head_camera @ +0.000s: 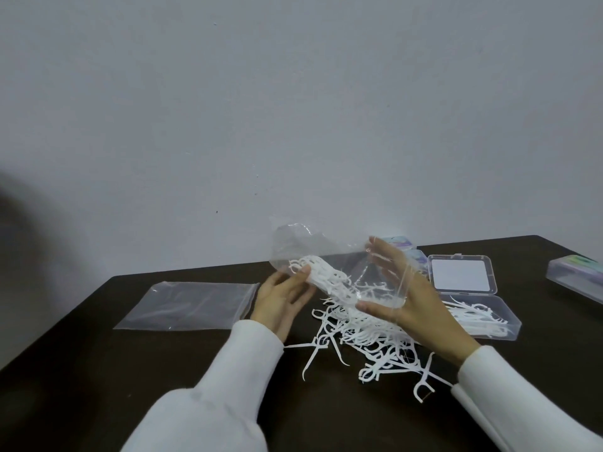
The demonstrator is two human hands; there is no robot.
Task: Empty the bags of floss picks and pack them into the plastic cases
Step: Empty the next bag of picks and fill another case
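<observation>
Two bags (321, 256), four cases (463, 278)

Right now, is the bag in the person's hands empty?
Not empty: floss picks still show inside the bag, above the pile on the table.
</observation>
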